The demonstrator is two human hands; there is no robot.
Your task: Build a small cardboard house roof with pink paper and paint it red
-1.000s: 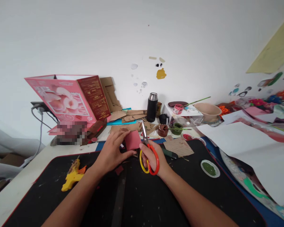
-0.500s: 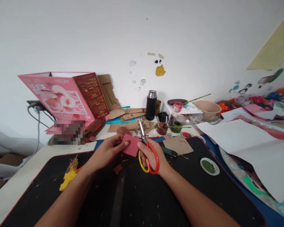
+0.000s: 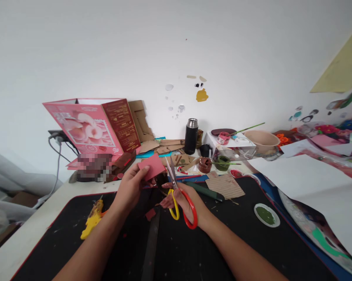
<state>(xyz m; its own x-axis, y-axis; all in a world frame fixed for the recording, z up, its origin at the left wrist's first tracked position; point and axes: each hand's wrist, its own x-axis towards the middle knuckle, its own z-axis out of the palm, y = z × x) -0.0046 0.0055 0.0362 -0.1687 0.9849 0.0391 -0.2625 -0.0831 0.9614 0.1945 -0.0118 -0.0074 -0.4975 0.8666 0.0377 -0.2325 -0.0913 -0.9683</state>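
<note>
Pinched between the thumb and fingers of my left hand (image 3: 134, 180) is a flat pink-red square piece (image 3: 151, 167), tilted up toward me. My right hand (image 3: 190, 205) has its fingers in the handles of scissors (image 3: 176, 187), one handle loop yellow and the other red. The scissor blades are slightly parted and point up and away, just right of the piece and apart from it. Below the hands, a small dark red scrap (image 3: 150, 214) lies on the black mat (image 3: 193, 253), by a long dark strip (image 3: 150, 249) like a ruler.
A dark green cutter-like tool (image 3: 205, 191) and corrugated cardboard (image 3: 225, 186) lie beyond my right hand. Further right is a dish of green paint (image 3: 266, 215). A black flask (image 3: 191, 136) and paint jars (image 3: 205, 165) stand behind. Yellow object (image 3: 92, 222) sits left.
My left hand has lifted the pink-red piece up and left, away from my right hand. The scissor blades have parted, and the view has shifted slightly.
</note>
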